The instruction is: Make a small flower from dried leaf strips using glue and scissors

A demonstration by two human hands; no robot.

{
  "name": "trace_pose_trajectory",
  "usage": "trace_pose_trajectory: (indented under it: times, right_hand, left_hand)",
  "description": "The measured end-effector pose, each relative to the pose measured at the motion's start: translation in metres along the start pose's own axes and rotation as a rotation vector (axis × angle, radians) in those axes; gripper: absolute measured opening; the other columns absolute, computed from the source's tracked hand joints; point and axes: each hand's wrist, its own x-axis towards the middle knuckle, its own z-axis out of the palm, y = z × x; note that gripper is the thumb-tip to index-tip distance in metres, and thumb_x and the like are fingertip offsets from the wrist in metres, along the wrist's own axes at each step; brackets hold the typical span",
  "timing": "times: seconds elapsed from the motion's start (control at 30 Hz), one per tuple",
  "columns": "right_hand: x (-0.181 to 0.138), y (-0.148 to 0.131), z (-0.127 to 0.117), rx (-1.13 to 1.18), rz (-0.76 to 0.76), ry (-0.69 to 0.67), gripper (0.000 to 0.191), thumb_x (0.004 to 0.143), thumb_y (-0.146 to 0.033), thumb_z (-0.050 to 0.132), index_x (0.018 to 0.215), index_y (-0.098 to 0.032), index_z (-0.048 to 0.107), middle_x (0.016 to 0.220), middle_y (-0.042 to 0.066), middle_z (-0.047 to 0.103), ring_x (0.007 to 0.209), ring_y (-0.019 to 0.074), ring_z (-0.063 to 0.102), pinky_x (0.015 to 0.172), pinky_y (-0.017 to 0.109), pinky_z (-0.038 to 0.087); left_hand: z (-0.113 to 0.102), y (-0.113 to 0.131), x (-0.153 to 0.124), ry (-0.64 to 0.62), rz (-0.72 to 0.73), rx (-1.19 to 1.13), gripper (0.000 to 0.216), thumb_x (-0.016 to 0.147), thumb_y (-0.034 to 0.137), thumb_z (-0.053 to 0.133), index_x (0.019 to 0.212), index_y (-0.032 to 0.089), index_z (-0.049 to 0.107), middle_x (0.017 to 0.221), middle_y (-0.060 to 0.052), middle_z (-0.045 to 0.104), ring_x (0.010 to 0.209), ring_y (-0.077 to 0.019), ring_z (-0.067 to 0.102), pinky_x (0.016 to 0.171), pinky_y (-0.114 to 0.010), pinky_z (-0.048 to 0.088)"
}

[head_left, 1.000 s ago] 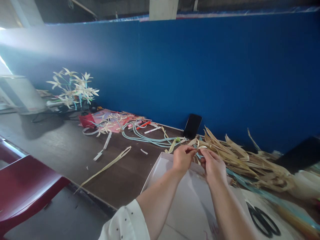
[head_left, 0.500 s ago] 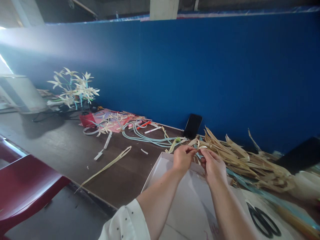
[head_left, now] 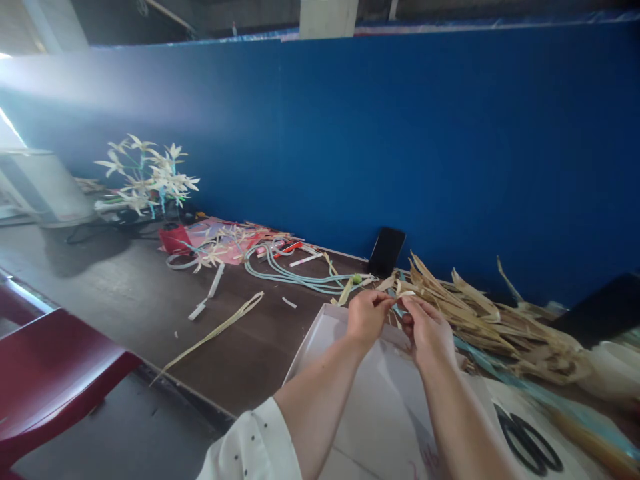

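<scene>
Above the far end of a shallow white box (head_left: 345, 427), my left hand (head_left: 367, 317) and my right hand (head_left: 427, 327) meet fingertip to fingertip. Both are pinched closed on a small strip of pale husk (head_left: 407, 293), which pokes up by the right thumb. Most of that strip is hidden by the fingers. Dried corn husks (head_left: 470, 313) lie in a heap just beyond and right of my right hand. Pale blue cord (head_left: 280, 275) is coiled left of my left hand.
A black phone (head_left: 387, 252) leans on the blue partition (head_left: 320, 147). Black-handled scissors (head_left: 530, 440) lie at lower right. A vase of husk flowers (head_left: 155, 177), a long looped strand (head_left: 215, 335) and pens (head_left: 306, 259) are on the table. A red chair (head_left: 55, 380) stands at left.
Hardly anything differs. My fingers have shifted very slightly around the pale strip, and both hands stay pinched in the same place.
</scene>
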Motion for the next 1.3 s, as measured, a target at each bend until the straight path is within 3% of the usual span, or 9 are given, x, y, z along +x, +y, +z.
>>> trace_pose_trajectory:
  times: [0.53, 0.9, 1.3]
  right_hand:
    - [-0.0048, -0.0086, 0.003, 0.105, 0.132, 0.015, 0.032, 0.046, -0.027, 0.077, 0.074, -0.016, 0.067, 0.063, -0.001, 0.062, 0.042, 0.0054, 0.041, 0.033, 0.016, 0.029]
    - [-0.004, -0.0079, 0.003, 0.094, 0.139, -0.017, 0.029, 0.053, -0.032, 0.073, 0.075, -0.015, 0.067, 0.068, 0.001, 0.064, 0.041, 0.0048, 0.04, 0.031, 0.015, 0.027]
    - [-0.0007, -0.0047, -0.0003, 0.023, 0.092, 0.024, 0.032, 0.05, -0.031, 0.076, 0.077, -0.016, 0.069, 0.069, 0.002, 0.064, 0.043, 0.0051, 0.04, 0.033, 0.015, 0.029]
  left_hand:
    - [-0.0001, 0.002, -0.0003, 0.004, -0.016, -0.018, 0.01, 0.071, 0.027, 0.062, 0.072, 0.018, 0.067, 0.07, 0.001, 0.064, 0.067, -0.0116, 0.057, 0.062, -0.022, 0.042]
    - [-0.0006, -0.0002, -0.0005, -0.006, -0.001, 0.009, 0.012, 0.072, 0.028, 0.062, 0.075, 0.017, 0.067, 0.072, 0.0, 0.064, 0.068, -0.0122, 0.057, 0.063, -0.023, 0.041]
    - [-0.001, 0.0059, -0.0017, 0.014, -0.007, -0.013, 0.008, 0.07, 0.025, 0.063, 0.071, 0.018, 0.068, 0.072, 0.0, 0.064, 0.068, -0.0117, 0.056, 0.065, -0.023, 0.041]
